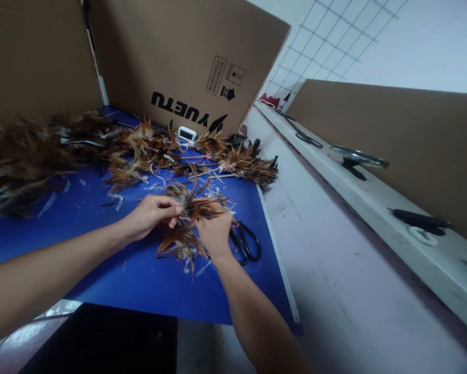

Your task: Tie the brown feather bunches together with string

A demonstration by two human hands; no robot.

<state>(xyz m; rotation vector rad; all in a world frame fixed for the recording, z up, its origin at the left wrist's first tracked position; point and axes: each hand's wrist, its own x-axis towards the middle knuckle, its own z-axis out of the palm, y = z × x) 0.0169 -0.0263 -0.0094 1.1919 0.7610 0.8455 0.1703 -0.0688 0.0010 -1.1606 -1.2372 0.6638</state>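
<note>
My left hand (159,214) pinches the base of a small bunch of brown feathers (186,199) above the blue table. Close beside it, my right hand (214,228) has its fingers closed around brown feathers at the right of the same bunch; its fingertips are partly hidden. Below the hands lies a loose clump of feathers (183,244) with whitish and reddish ends. Black-handled scissors (245,242) lie just right of my right hand, their blades hidden.
Feather piles (30,156) spread along the back and left of the blue table (147,285). A small white digital timer (187,134) stands before a large cardboard box (186,57). At the right, a wall ledge (397,249) carries a round mirror-like object (360,156) and dark tools.
</note>
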